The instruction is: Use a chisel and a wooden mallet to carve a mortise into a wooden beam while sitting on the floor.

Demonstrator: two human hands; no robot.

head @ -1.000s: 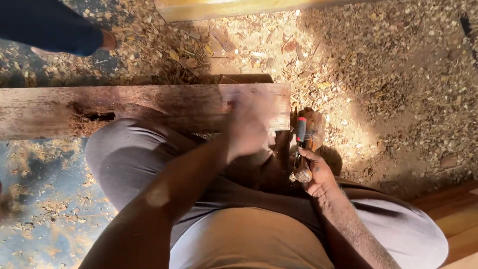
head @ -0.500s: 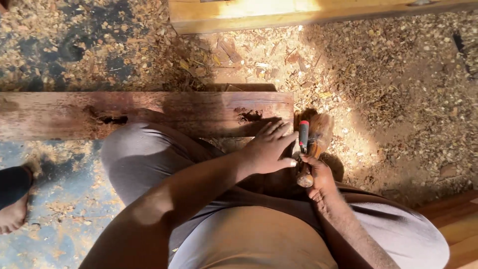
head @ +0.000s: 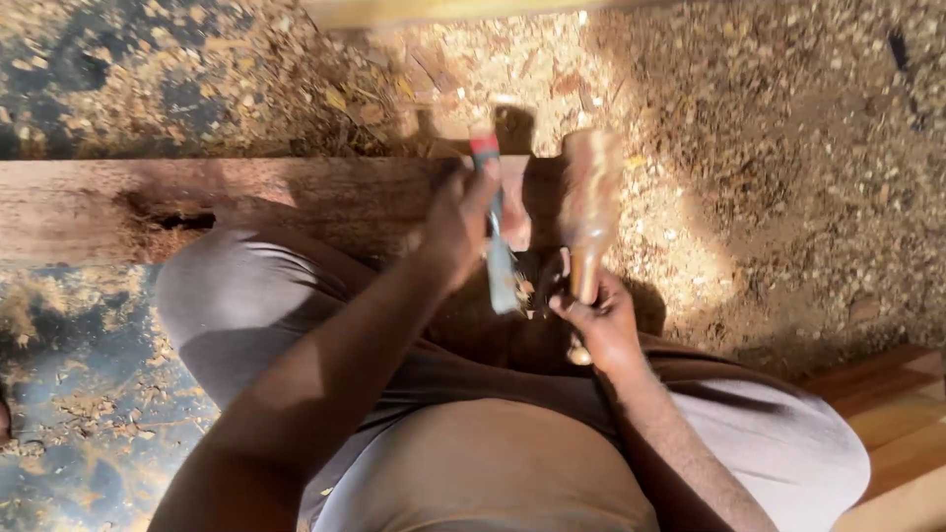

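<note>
Left hand (head: 461,222): fingers wrapped round chisel (head: 496,241), blade tip down at the plank's (head: 296,202) near edge. Right hand (head: 601,320): fingers clenched on wooden mallet (head: 589,202), raised. Step, by judgement: chopping; next calls for a square strike on the red-capped handle. Cut site shadowed; mallet head blurred.

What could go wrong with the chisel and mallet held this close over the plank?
The left hand grips the red-capped steel chisel just below where the wooden mallet in the right hand would land; a glancing blow might hit fingers. The chisel's edge points toward the lap beside the reddish wooden plank.
</note>
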